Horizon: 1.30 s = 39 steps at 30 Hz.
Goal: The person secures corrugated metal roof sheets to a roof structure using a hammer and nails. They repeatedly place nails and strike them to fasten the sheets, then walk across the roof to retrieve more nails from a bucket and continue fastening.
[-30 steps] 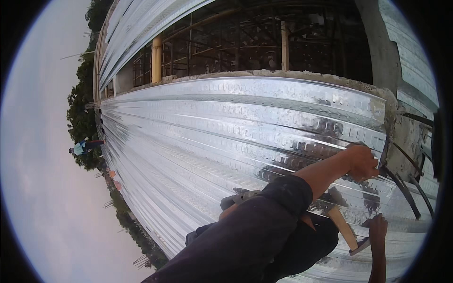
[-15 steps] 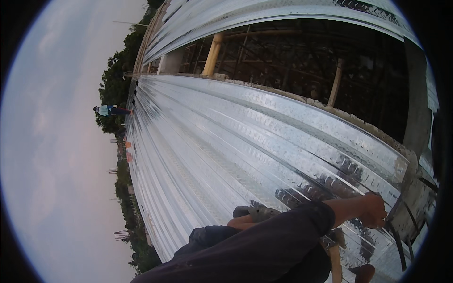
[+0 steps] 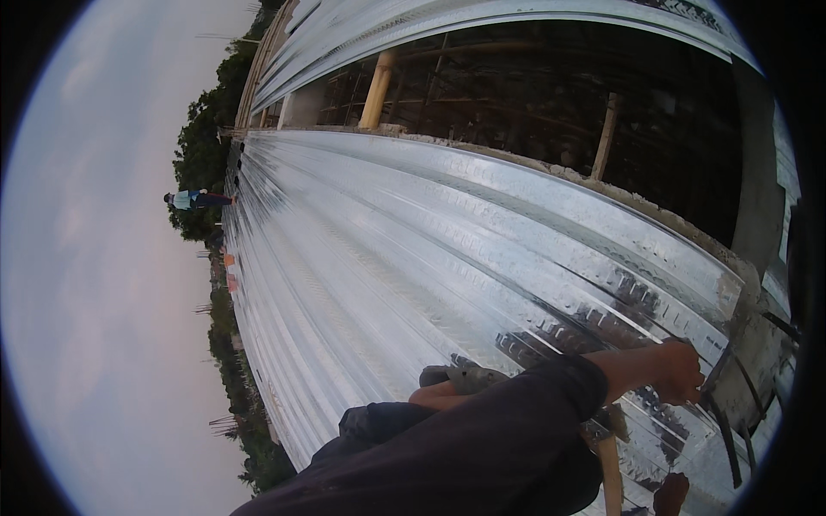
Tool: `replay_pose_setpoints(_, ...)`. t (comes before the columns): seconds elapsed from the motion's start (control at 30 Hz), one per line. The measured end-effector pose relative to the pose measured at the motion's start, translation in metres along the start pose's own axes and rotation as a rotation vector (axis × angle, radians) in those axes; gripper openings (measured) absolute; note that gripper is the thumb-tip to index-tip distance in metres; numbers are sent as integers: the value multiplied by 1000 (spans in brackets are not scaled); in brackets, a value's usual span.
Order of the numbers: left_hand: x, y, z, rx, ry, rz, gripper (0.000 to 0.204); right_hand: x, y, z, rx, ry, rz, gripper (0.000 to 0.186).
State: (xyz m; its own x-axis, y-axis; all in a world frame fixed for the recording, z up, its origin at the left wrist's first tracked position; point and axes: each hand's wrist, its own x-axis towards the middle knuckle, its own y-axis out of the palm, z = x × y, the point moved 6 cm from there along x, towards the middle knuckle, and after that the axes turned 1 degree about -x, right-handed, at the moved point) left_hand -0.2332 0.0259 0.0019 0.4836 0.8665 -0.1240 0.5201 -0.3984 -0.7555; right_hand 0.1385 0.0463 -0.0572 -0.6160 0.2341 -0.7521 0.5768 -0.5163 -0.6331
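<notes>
The view is tilted, with sky along the left side. My right hand (image 3: 679, 372), at the end of a dark rolled sleeve (image 3: 482, 447), is at the near end of the ribbed metal sheets (image 3: 379, 249). Its fingers are curled in beside the sheet edge, and what they may hold is hidden. A brown shape (image 3: 670, 494) at the lower edge could be my left hand, but is too unclear to be sure. Near it a tan strip (image 3: 610, 473) shows from behind the sleeve. What looks like a grey shoe (image 3: 471, 378) rests on the sheets past my arm.
Beside the sheets is a dark open gap with a yellowish post (image 3: 377, 90) and a thinner wooden post (image 3: 606, 138). Dark bent bars (image 3: 727, 439) stick out by the concrete edge (image 3: 747, 378). Far off, a person (image 3: 198, 199) stands on the sheets.
The whole view has shifted slightly, so the scene lies a little further left. My right hand stays at the sheet edge with curled fingers. The brown shape at the lower edge has changed outline.
</notes>
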Motion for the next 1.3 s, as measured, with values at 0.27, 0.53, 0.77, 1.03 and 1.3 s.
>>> replay_pose_setpoints(0.27, 0, 9, -1, 11, 18, 17, 24, -5, -3, 14, -46, -27, -61, 52)
replay_pose_setpoints(0.53, 3, 13, 3, 3, 1, 29, 26, -7, 22, 5, -248, 131, -212, 23)
replay_pose_setpoints(0.77, 10, 13, 4, 49, 38, 2, 26, -19, -3, 26, -403, 134, -59, 48)
replay_pose_setpoints(1.03, 1, 9, 1, -13, 21, -8, 24, -16, -1, 13, -305, 21, -202, 42)
replay_pose_setpoints(1.3, 10, 7, 0, 13, 71, -23, 23, -32, 0, 1, -264, 51, -371, 36)
